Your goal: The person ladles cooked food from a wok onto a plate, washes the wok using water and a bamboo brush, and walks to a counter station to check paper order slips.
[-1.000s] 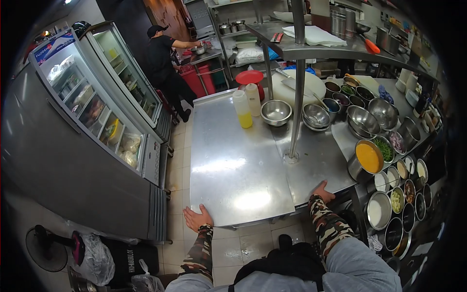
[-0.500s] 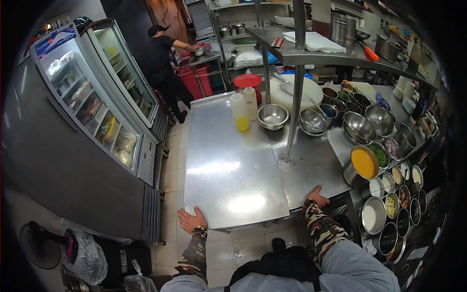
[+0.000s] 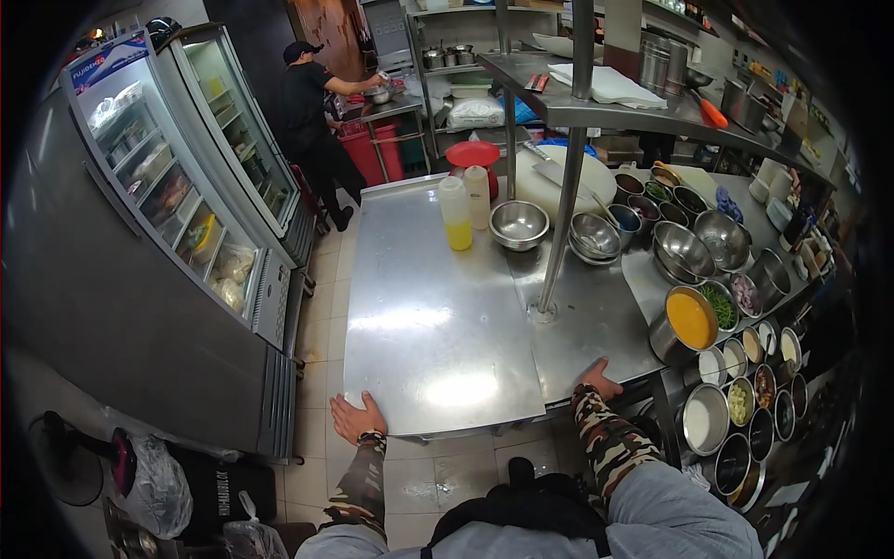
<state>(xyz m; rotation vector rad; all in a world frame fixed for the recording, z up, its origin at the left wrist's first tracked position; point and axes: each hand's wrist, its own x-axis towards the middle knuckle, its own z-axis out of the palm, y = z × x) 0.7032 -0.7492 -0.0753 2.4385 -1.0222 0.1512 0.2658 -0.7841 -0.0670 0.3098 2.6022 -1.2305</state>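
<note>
Steel worktable (image 3: 419,289) fills the kitchen's middle. Your L hand (image 3: 357,416), open, fingers spread, is at its near L corner; your R hand (image 3: 599,380), also open, is at the near edge, L of the orange-sauce pot (image 3: 665,341). Nothing's in either. Progress-wise, seemingly no handling underway; squeeze btl (image 3: 456,224) & steel bowl (image 3: 520,226) stand farther back, untouched.

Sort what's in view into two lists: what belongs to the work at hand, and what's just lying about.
Belongs, it seems:
steel table
left hand, at its near left corner
right hand, at its near edge

Just lying about:
squeeze bottle with yellow liquid
steel bowl
pot of orange liquid
fan
</note>
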